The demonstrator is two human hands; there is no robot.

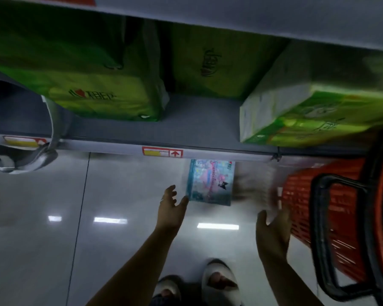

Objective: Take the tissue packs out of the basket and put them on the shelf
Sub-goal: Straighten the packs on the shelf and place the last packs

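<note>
Head view: a flat, light-blue, cartoon-printed tissue pack (pixel 210 182) is seen under the grey shelf edge (pixel 219 154).
It is flanked by the spread-fingered left hand (pixel 171 206), thumb at its corner, and the open right hand (pixel 272 233) beside the red mesh basket (pixel 301 195).

The basket (pixel 296 191) at the right runs off the frame edge and is smeared by motion. Between it and the blue pack (pixel 210 184) lies a grey blur that cannot be identified. The shelf (pixel 208 154) lip hides the blue pack's top. The right hand (pixel 272 230) has blurred fingers (pixel 276 212), so its grasp cannot be told. The price tag (pixel 162 151) print is too small to read.
</note>
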